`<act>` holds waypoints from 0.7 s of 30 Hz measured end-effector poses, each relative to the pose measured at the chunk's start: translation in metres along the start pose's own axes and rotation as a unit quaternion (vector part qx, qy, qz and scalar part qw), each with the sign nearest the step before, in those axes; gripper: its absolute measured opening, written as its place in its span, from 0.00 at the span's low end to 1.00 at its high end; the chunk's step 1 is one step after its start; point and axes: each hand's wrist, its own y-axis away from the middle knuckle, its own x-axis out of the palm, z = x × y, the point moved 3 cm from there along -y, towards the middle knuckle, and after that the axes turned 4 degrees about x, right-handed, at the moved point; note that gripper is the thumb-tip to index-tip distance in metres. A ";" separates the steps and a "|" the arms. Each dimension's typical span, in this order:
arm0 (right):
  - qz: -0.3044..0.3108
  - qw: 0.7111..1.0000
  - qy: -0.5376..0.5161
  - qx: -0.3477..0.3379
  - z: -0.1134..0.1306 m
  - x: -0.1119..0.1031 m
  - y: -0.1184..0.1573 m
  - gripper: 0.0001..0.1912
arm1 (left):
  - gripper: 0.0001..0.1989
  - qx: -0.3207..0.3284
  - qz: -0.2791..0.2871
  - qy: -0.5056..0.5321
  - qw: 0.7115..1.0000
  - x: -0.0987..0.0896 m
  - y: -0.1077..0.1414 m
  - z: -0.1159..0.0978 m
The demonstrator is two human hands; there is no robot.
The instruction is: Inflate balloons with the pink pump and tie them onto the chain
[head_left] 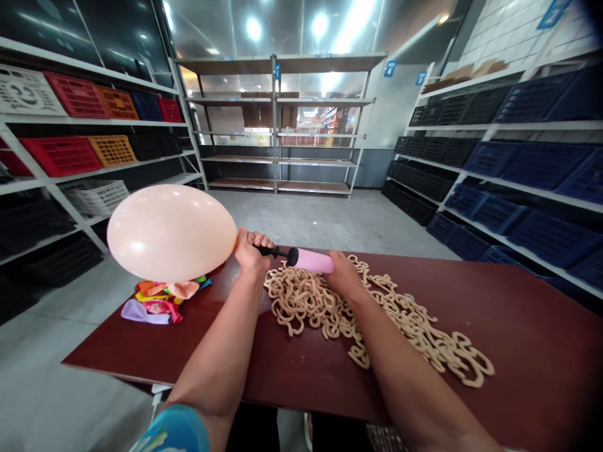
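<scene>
A large peach balloon [172, 232], blown up, sits at the left above the table. My left hand [252, 250] is closed around its neck and the black end [269, 250] of a hand balloon pump. The pump's pink barrel [313, 260] lies level between my two hands, with a short stretch of black rod showing. My right hand [347, 275] grips the barrel's right end. Beneath the pump and my right forearm spreads a heap of beige, curled S-shaped pieces [306, 298]. Several limp balloons [148, 311] in mixed colours lie under the blown-up one.
The dark red table [301, 370] stretches across the front. Shelves with red and orange crates [61, 156] stand to the left. Blue crates [541, 235] and black crates fill the right-hand shelves. A metal rack [274, 125] stands at the back, beyond the grey floor [320, 220].
</scene>
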 end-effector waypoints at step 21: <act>-0.063 0.970 0.007 -0.236 0.076 -0.036 0.031 0.31 | 0.24 -0.049 0.026 0.015 0.998 0.003 0.022 0.038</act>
